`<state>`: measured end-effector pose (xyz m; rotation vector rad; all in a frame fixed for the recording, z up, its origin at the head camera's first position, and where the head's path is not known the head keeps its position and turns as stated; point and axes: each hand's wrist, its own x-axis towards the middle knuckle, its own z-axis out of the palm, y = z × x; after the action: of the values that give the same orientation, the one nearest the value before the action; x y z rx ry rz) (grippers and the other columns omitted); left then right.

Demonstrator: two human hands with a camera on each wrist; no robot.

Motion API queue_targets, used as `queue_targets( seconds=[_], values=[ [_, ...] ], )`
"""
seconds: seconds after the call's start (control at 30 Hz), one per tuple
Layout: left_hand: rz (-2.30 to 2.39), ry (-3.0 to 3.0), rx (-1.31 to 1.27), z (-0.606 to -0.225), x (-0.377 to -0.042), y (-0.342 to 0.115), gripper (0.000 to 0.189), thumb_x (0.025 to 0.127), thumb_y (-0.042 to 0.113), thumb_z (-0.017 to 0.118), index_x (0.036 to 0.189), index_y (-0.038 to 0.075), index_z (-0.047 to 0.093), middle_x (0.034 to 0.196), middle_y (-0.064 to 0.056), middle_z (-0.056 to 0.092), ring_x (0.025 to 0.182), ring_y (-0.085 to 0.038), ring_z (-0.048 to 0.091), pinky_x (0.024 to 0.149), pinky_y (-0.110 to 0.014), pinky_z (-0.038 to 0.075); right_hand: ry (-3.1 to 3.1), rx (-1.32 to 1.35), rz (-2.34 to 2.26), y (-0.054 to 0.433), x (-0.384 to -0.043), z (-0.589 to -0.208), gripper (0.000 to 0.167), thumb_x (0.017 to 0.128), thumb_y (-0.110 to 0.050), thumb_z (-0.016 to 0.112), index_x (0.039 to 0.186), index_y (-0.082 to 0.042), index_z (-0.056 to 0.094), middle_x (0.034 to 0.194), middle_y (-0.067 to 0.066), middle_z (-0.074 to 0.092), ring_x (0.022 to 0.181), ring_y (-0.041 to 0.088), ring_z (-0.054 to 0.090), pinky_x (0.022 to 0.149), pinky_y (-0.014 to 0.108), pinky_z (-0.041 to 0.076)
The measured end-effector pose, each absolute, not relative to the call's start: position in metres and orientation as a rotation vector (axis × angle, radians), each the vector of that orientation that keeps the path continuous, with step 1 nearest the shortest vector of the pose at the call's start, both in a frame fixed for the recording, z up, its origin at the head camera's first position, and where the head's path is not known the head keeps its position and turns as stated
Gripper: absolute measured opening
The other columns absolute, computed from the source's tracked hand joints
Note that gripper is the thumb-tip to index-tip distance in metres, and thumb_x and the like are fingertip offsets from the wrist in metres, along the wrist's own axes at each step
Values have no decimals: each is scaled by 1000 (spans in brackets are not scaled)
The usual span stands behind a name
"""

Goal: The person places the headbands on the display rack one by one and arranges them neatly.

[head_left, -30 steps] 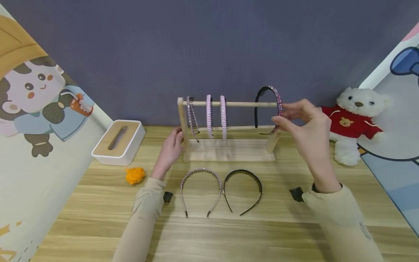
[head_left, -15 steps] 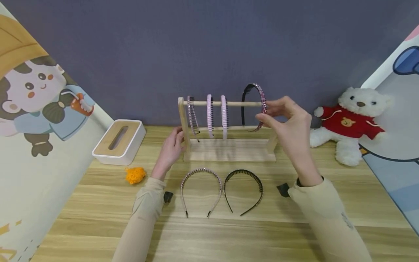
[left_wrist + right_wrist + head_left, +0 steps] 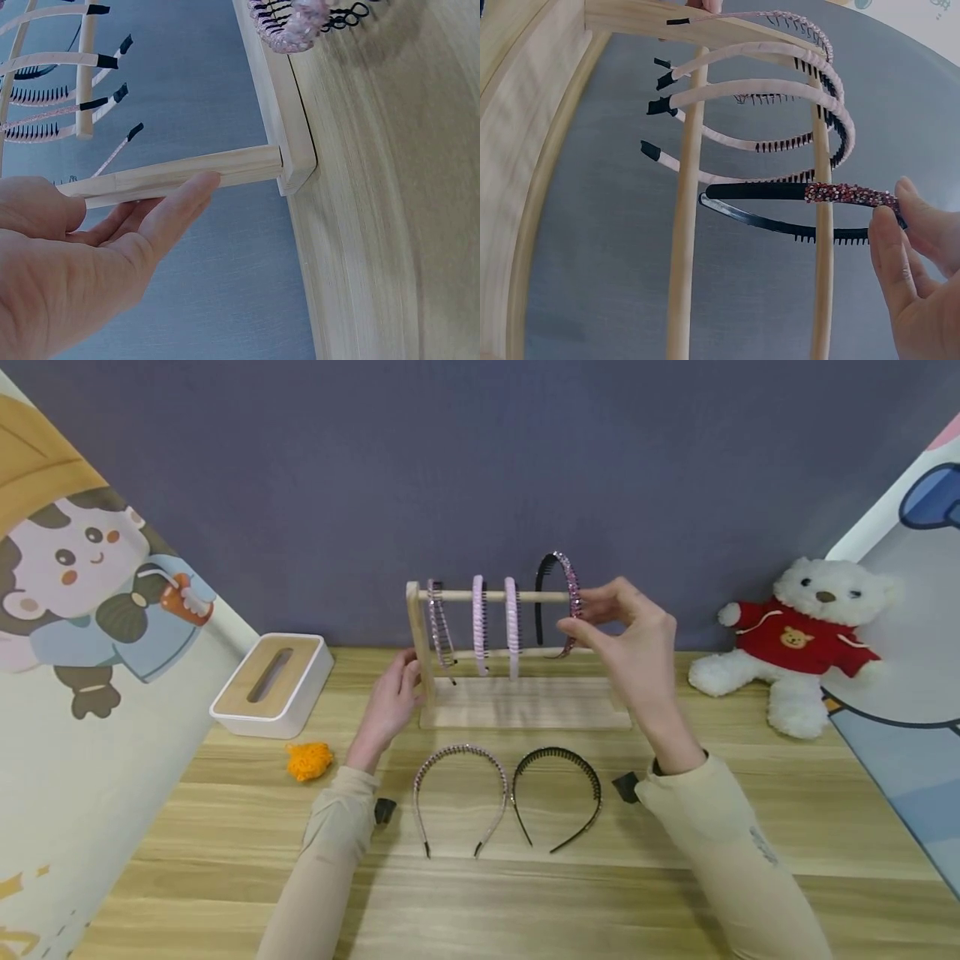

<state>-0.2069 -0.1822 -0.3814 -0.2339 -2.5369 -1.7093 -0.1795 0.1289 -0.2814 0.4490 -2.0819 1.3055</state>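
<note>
Between thumb and fingers, my right hand (image 3: 633, 647) pinches a black headband with pink and silver sparkle (image 3: 851, 195). The headband encircles the upper rod of a wooden headband rack (image 3: 525, 702), to the right of the others. My left hand (image 3: 392, 697) holds the rack's left post (image 3: 180, 172), thumb on one side and fingers on the other. Two pale pink wrapped headbands (image 3: 479, 627) hang mid-rod, and a thin beaded headband (image 3: 441, 622) hangs near the left post. On the table in front lie a pink beaded headband (image 3: 461, 752) and a black toothed headband (image 3: 596, 785).
A white tissue box with a wooden lid (image 3: 273, 685) stands at left on the wooden table (image 3: 480, 910), an orange fuzzy bundle (image 3: 309, 762) in front of it. A white teddy bear in a red sweater (image 3: 795, 639) sits at right. A dark panel (image 3: 480, 468) rises behind.
My right hand has moved left along the rod, carrying the sparkly headband from the rack's right end toward the pink ones. My left hand has stayed at the post.
</note>
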Motion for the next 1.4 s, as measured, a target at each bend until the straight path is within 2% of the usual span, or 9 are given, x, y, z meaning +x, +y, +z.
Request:
queue_targets(
  seconds=[0.27,0.53,0.7,0.83,0.93,1.07,1.17,1.4],
  values=[
    [-1707,-2541,-218,-381,-207,-182,46,120,20,33,157,-5,42,157,-30,47,141,-48,52,105,-51,60,-2138,441,1310,123,-185,-288,28,86,-7,90,109,0,75,92,10,77,78,1,68,68,15,62],
    [-1737,-2521,-229,-381,-206,-182,45,119,19,34,156,-6,43,157,-32,47,141,-49,52,106,-53,59,-2188,453,1254,120,-189,-299,32,84,-10,91,109,0,74,93,10,77,80,17,72,73,17,58],
    [-1733,-2527,-224,-381,-205,-182,46,119,19,34,157,-5,42,157,-31,47,142,-48,52,107,-53,58,-2218,443,1242,118,-191,-303,34,83,-9,93,110,-1,74,93,10,77,81,23,74,72,21,59],
    [-1717,-2534,-220,-382,-206,-183,46,119,20,33,157,-5,42,157,-31,48,141,-48,52,106,-52,59,-2221,450,1240,117,-192,-305,34,83,-8,93,109,0,73,93,12,77,81,24,74,73,29,63],
    [-1721,-2528,-226,-382,-207,-183,46,119,20,34,157,-5,43,157,-31,48,141,-49,53,106,-53,59,-2220,451,1237,116,-193,-305,34,83,-7,93,109,1,73,93,13,77,81,27,75,74,28,63],
    [-1739,-2518,-235,-383,-207,-182,46,119,20,34,156,-6,43,157,-32,47,141,-50,52,107,-55,57,-2224,449,1240,116,-192,-306,36,83,-6,94,111,1,73,93,14,78,81,28,75,72,16,58],
    [-1745,-2517,-234,-383,-207,-182,46,119,21,34,156,-6,43,157,-32,47,141,-50,51,107,-56,57,-2230,444,1246,116,-192,-306,39,82,-5,94,114,1,72,94,14,78,81,28,75,71,14,57],
    [-1748,-2519,-231,-382,-206,-182,46,119,19,34,157,-5,42,157,-32,46,142,-49,51,107,-55,57,-2247,425,1235,119,-188,-305,46,82,-8,94,122,1,71,105,15,79,86,28,76,76,26,64]
  ],
)
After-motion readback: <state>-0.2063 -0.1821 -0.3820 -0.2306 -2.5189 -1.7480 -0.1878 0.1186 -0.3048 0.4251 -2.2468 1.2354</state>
